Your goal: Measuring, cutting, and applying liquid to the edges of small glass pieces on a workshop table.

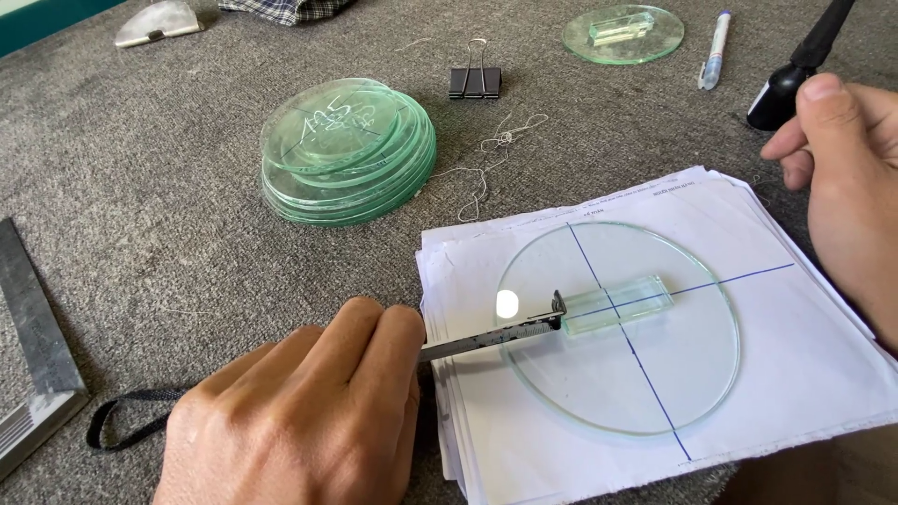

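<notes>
My left hand (299, 411) pinches a tape measure (491, 339), its hook against the small glass block (619, 304) lying on the round glass disc (617, 327), already centred over the paper's (804, 365) pen cross. My right hand (847, 178) grips a black tool (795, 75). Stacked discs (348, 150) wait untouched.

Bright, even daylight; soft, short shadows under the stack of glass discs (348, 151); one small white glare spot on the glass disc (617, 327); focus sharp throughout; left hand (299, 421) slightly soft.

A stack of glass discs (348, 151), binder clip (474, 81), pen (715, 50).
</notes>
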